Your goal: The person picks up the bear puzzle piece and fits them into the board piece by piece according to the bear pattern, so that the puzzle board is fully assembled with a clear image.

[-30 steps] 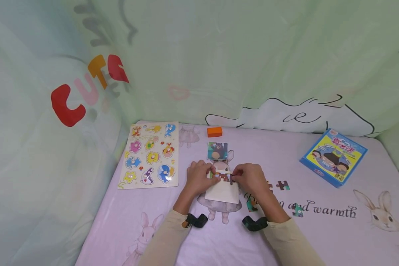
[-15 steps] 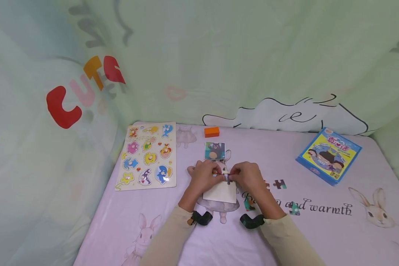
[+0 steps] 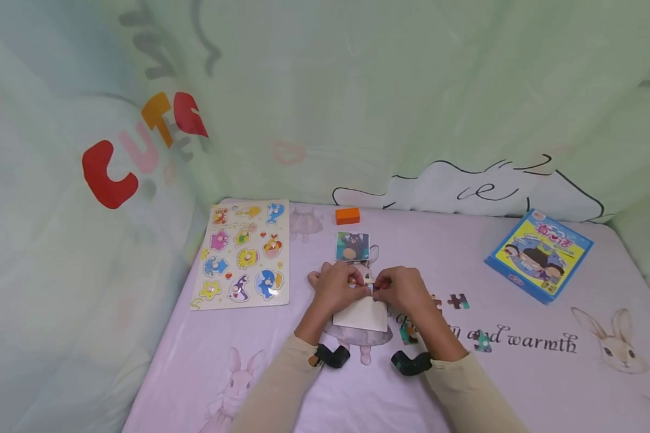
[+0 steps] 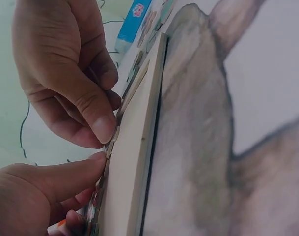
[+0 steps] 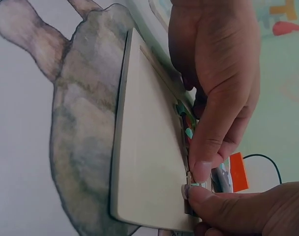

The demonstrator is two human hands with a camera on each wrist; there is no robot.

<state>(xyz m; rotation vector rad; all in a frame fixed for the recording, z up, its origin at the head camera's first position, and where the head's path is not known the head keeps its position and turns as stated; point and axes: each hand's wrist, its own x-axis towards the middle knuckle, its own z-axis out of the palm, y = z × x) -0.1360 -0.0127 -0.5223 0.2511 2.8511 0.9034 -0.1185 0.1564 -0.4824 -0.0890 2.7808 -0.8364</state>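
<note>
A pale puzzle tray (image 3: 360, 316) lies in front of me, with colourful pieces (image 5: 187, 129) along its far side. My right hand (image 3: 402, 290) pinches a small puzzle piece (image 5: 185, 191) at the tray's far edge. Close beside it, my left hand (image 3: 337, 293) has its fingers bent and its thumb tip at the pieces; whether it grips one is hidden. The thumbs nearly meet in the right wrist view. Beyond the hands stands a square bear picture (image 3: 352, 246). Loose puzzle pieces (image 3: 458, 301) lie to the right, some partly behind the right forearm.
A board of sea-animal shapes (image 3: 242, 255) lies at the left. An orange block (image 3: 348, 216) sits at the back, and a blue and yellow box (image 3: 540, 255) rests at the right. A pale green curtain (image 3: 314, 90) hangs behind the table.
My left hand has shifted right along the tray, close to the right hand, and now covers more of the pieces. The right hand stays at nearly the same spot.
</note>
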